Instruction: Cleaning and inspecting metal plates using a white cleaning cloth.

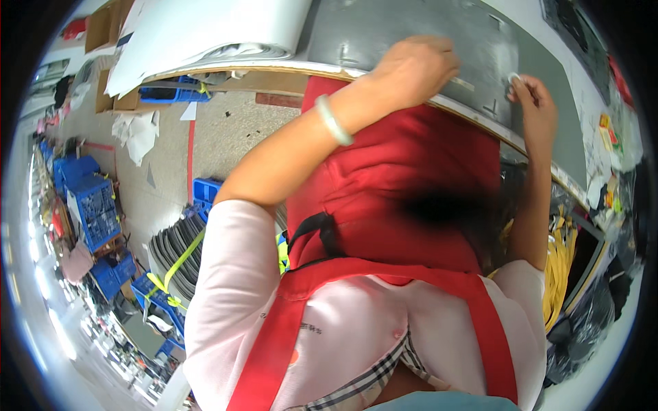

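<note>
My left hand (419,72), a pale bangle (334,120) on its wrist, is over the front part of a dark grey work surface (404,24). Its fingers are curled together, and whatever they may hold is hidden. A short pale strip (463,83) lies just beside that hand. Farther right, my right hand (538,113) pinches a small whitish, ring-like piece (514,78) between thumb and fingertips. A small thin mark or piece (491,107) shows on the surface between the two hands, too small to name.
A thick stack of white sheets (205,34) covers the table's left part. My red apron (404,157) touches the table's front edge. Yellow strips (562,267) hang at the right. Bundled dark sheets (177,250) and blue crates (92,205) stand to the left.
</note>
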A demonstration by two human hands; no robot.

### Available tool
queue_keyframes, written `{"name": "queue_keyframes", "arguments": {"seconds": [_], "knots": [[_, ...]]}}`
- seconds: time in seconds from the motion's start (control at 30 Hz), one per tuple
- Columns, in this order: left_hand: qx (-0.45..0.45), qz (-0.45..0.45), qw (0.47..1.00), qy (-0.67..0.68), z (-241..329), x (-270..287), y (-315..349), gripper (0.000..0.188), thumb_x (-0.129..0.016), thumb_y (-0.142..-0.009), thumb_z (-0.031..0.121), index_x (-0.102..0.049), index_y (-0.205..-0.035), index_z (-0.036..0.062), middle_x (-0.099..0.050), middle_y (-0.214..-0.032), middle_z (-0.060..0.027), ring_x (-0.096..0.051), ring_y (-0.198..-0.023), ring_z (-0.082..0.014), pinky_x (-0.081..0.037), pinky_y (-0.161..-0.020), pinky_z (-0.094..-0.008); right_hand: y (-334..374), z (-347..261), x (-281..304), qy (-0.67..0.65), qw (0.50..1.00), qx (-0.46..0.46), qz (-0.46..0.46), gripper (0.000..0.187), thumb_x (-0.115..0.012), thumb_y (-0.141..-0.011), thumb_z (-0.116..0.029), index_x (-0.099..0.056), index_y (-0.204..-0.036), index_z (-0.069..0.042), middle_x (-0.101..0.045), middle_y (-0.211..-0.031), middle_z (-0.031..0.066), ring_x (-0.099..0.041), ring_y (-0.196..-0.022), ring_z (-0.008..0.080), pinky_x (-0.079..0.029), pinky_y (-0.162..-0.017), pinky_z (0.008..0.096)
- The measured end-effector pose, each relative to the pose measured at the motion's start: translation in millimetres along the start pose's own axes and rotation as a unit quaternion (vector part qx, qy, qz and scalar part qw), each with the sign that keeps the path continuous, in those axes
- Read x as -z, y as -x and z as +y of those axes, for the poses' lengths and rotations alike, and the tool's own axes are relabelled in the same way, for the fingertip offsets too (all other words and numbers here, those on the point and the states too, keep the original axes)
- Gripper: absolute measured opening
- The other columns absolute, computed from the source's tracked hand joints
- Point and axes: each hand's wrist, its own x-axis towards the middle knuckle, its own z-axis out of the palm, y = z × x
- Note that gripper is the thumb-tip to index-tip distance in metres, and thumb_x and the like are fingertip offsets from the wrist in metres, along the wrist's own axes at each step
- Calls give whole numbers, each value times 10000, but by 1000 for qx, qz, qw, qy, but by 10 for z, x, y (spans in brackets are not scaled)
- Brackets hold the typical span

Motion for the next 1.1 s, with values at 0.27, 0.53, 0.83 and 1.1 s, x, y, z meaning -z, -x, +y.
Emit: {"name": "queue_keyframes", "arguments": {"seconds": [0.27,0.53,0.83,1.1], "knots": [[5,40,998,-37,-326,-361,-76,135,-656,-929,224,-702,-944,98,-648,-921,-58,-645,-905,-306,-527,-809,-432,291,-17,-59,52,999,-10,7,173,-702,-951,-185,-737,-1036,-39,-661,-827,-13,-580,-766,71,-477,-712,238],[27,-33,989,-141,-144,-307,-137,349,-600,-961,262,-652,-1261,90,-603,-1264,-149,-537,-1231,-324,-361,-1058,-627,475,-137,-107,171,982,75,-25,152,-717,-926,-182,-726,-976,-39,-666,-823,64,-601,-720,164,-483,-683,285],[70,-50,989,-124,-139,-308,-129,342,-588,-964,263,-661,-1259,105,-570,-1328,-139,-489,-1314,-321,-292,-1126,-661,442,-199,-241,316,921,215,-70,150,-675,-948,-183,-690,-996,-42,-667,-838,98,-630,-746,238,-500,-705,331],[66,-41,990,-122,-130,-338,-129,345,-586,-968,269,-660,-1265,111,-574,-1321,-135,-486,-1319,-313,-280,-1139,-649,406,-55,-201,107,993,-51,1,214,-731,-880,-214,-686,-981,-30,-660,-780,61,-607,-681,155,-499,-652,318]]}}
